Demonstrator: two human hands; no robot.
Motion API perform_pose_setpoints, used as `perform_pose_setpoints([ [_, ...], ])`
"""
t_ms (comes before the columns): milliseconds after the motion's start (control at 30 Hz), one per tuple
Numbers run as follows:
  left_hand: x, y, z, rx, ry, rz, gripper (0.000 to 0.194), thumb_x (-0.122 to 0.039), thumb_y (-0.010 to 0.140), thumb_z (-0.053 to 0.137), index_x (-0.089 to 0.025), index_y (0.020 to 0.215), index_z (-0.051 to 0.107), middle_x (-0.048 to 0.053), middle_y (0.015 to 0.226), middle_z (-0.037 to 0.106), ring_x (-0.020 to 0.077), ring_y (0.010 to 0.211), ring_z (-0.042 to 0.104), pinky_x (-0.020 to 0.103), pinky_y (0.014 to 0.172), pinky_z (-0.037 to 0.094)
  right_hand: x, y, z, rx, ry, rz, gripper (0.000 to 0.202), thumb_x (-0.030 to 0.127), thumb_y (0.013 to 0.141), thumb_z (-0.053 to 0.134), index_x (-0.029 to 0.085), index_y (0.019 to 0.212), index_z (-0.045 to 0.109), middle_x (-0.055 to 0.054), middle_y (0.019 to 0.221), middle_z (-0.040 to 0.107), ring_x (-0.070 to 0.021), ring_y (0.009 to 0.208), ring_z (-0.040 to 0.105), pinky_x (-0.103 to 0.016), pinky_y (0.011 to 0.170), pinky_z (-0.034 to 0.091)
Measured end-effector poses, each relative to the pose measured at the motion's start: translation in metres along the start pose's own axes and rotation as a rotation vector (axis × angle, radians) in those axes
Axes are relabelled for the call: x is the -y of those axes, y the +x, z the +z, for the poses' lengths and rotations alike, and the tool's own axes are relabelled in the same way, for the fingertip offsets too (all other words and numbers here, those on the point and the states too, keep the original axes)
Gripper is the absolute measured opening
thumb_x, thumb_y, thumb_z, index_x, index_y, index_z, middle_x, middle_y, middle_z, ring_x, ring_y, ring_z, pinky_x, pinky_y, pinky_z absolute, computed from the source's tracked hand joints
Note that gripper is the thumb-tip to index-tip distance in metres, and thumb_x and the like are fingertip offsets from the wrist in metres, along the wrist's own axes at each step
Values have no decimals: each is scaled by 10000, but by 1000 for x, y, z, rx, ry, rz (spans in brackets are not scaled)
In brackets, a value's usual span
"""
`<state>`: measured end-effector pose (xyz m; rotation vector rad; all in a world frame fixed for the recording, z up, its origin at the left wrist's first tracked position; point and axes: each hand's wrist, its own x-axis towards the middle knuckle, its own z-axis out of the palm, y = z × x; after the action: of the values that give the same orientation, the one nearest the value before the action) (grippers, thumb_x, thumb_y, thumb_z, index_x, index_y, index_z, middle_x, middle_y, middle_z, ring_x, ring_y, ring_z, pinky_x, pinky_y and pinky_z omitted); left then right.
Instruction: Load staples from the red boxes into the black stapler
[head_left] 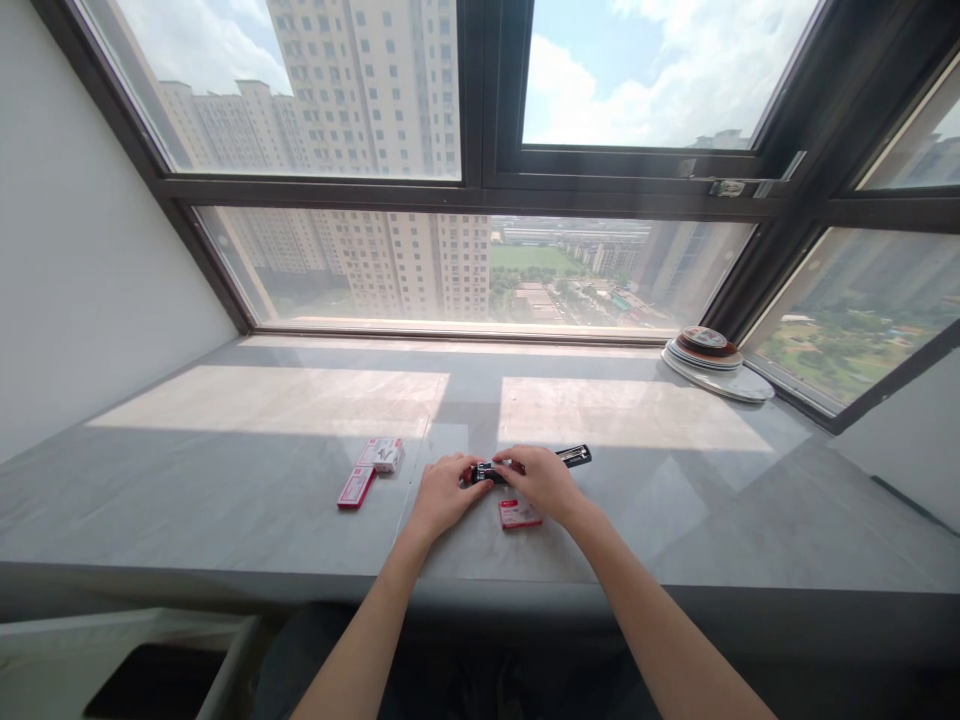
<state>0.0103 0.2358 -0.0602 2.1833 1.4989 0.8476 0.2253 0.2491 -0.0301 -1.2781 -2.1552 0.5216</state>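
Note:
A black stapler [576,456] lies folded open on the counter, its long arm with a metal channel sticking out to the right beyond my hands. My left hand [444,494] is closed around the stapler's left end, thumb on the near side. Over its middle, my right hand [538,480] has thumb and fingers pinched at the stapler; whether a small piece is between the fingertips is hidden. Just below the right hand sits a red-and-white small box [519,514], partly covered by that hand.
Left of my hands, a white small box [388,455] stands beside flat red-and-white boxes [356,488]. Stacked plates [705,352] occupy the back right corner by the window [480,270]. The grey counter's front edge [247,572] runs beneath my forearms. A white open drawer [135,630] is below left.

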Motion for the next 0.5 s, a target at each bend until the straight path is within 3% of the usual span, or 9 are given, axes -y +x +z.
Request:
perform_pose_setpoints([
  [300,1,0,-2,3,-38,1,289,-442,879,665,-284,1111,733,30,871,665,230,917,594,304,782,385,1,8,4,56,-13,-9,217,371,965,619,274,1052,792,-28,883,731,-208,801,635,-274,725,417],
  [500,3,1,0,-9,-50,-10,276,-436,869,677,-286,1095,727,17,845,662,222,880,590,303,766,376,6,-8,-1,-18,-8,46,319,366,944,639,260,1235,714,-21,775,685,-214,742,608,-284,692,404],
])
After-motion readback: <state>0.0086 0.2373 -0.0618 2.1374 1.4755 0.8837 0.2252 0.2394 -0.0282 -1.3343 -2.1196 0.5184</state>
